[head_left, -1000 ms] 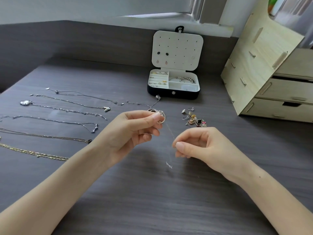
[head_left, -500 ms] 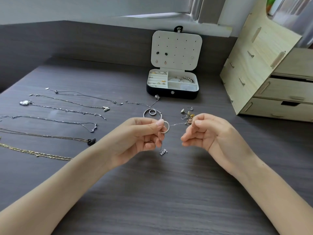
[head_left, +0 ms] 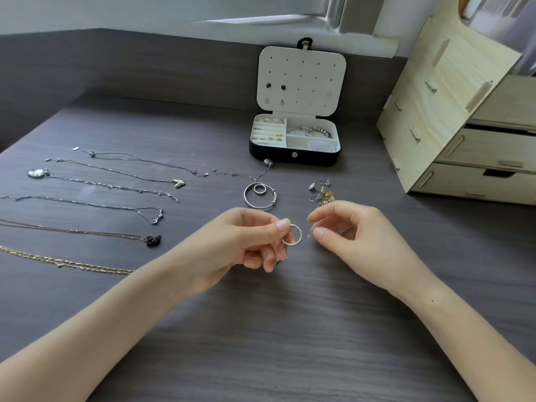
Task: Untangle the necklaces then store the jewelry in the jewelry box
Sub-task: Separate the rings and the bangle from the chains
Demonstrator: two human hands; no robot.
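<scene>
My left hand pinches a small silver ring pendant between thumb and forefinger just above the table. A bit of its fine chain shows between the lower fingers. My right hand is close beside it on the right. Its curled thumb and forefinger nip the faint chain end. Behind the hands lies a necklace with two nested silver circles. The open black jewelry box with its white lid upright stands at the back.
Several necklaces lie stretched in rows on the left of the dark table, one with a black pendant. A small pile of earrings sits just behind my right hand. A wooden drawer unit stands at the right.
My right hand rose from lower on the table to beside the ring, drew the chain taut, then closed in. The dangling chain is now gathered at my left hand, which dropped slightly.
</scene>
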